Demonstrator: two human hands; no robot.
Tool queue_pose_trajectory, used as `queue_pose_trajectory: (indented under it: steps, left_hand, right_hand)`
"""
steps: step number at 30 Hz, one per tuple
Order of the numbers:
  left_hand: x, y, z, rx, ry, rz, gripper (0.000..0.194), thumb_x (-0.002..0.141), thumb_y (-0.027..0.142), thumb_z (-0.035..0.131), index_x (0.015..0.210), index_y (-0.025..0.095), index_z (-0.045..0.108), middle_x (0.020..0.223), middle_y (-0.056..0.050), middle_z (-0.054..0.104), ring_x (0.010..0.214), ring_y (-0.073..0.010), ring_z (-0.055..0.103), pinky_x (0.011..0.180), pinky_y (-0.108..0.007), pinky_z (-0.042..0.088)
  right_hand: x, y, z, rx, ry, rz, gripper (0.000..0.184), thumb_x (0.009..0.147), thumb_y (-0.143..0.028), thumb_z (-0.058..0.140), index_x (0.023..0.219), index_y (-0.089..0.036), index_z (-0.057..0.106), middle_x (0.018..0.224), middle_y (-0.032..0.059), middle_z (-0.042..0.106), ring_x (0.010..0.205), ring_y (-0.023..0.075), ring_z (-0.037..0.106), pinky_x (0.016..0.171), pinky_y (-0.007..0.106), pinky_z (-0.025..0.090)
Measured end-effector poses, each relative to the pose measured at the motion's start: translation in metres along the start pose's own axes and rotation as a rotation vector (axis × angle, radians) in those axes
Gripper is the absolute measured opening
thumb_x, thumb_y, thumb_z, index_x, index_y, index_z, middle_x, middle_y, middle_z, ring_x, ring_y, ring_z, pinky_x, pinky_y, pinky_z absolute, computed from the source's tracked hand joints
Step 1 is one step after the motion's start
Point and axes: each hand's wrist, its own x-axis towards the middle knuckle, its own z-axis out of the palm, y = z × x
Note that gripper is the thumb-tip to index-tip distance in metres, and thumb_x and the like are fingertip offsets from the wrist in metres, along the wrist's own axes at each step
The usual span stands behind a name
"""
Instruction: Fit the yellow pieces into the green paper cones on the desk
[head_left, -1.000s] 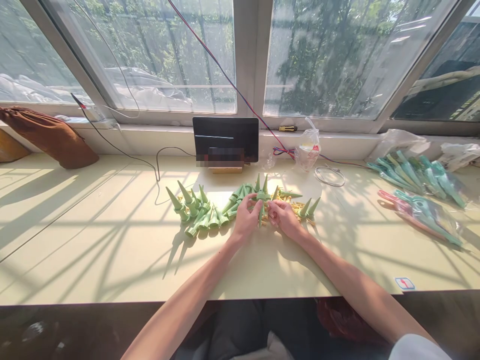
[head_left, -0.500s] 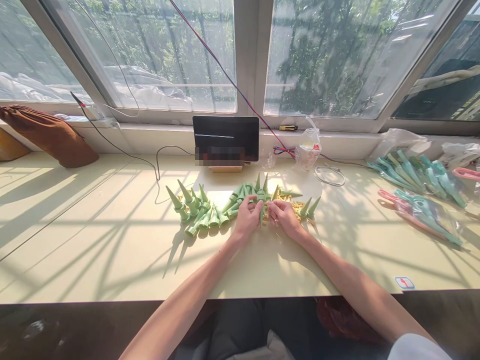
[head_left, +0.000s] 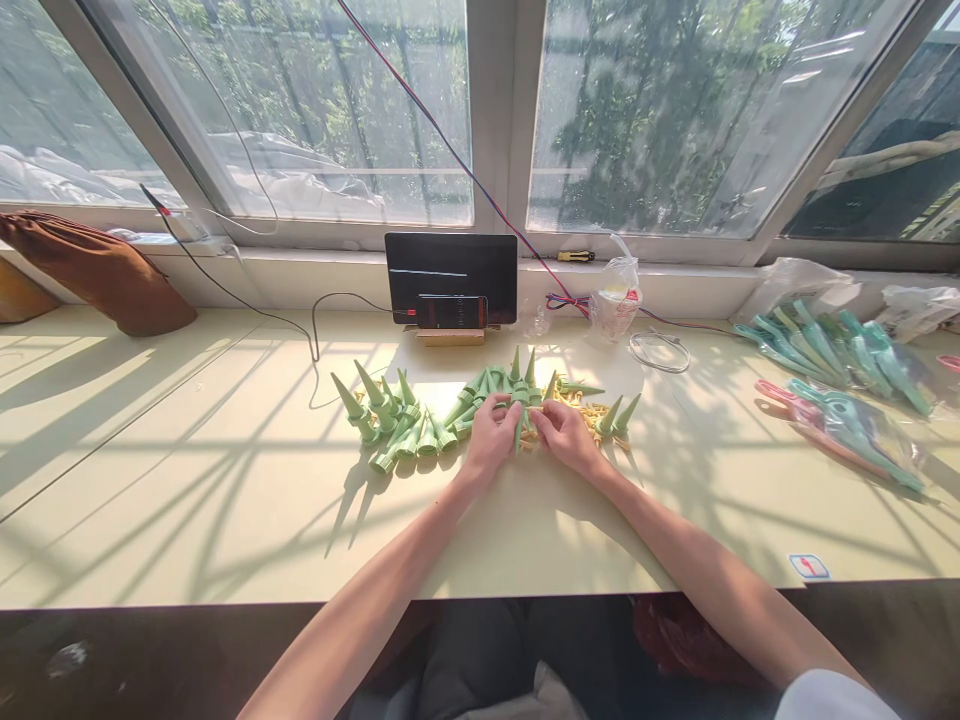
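My left hand (head_left: 491, 437) and my right hand (head_left: 564, 435) meet at the middle of the cream table (head_left: 225, 490), both closed on one green cone spike (head_left: 519, 425) that points down toward me. A heap of green cone spikes (head_left: 397, 420) lies to the left of my hands. More green spikes (head_left: 619, 413) stand to the right, over a scatter of small yellow pieces (head_left: 585, 403) whose shape I cannot make out.
A dark tablet (head_left: 451, 278) leans on a wooden stand behind the pile. A plastic-wrapped cup (head_left: 616, 298) and a coiled cable (head_left: 660, 352) sit at the back right. Bagged teal tools (head_left: 832, 350) lie far right. A brown cloth bag (head_left: 105, 272) rests far left.
Both hands have stayed on the same spike, shifting only slightly. A pink item seen briefly at the far right edge has gone.
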Motion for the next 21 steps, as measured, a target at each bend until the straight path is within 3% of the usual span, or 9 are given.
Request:
queue_pose_trajectory:
  steps: [13, 21]
  left_hand:
    - [0.0002, 0.0038, 0.0001, 0.010, 0.019, -0.030, 0.035, 0.083, 0.047, 0.066, 0.097, 0.018, 0.053, 0.052, 0.008, 0.048, 0.035, -0.0056, 0.034, 0.032, -0.019, 0.029]
    - [-0.0008, 0.0069, 0.0008, 0.042, 0.032, 0.006, 0.042, 0.085, 0.048, 0.064, 0.110, 0.016, 0.055, 0.058, 0.006, 0.052, 0.036, -0.0058, 0.038, 0.034, -0.020, 0.033]
  right_hand:
    - [0.0017, 0.0063, -0.0008, -0.216, 0.064, -0.168, 0.030, 0.096, -0.034, 0.045, 0.071, -0.020, 0.053, 0.064, -0.0011, 0.051, 0.060, 0.0141, 0.046, 0.059, 0.026, 0.036]
    - [0.0008, 0.0043, 0.0027, -0.154, 0.137, -0.078, 0.019, 0.093, -0.037, 0.054, 0.097, -0.019, 0.062, 0.079, 0.0032, 0.067, 0.064, 0.0170, 0.060, 0.064, 0.028, 0.045]
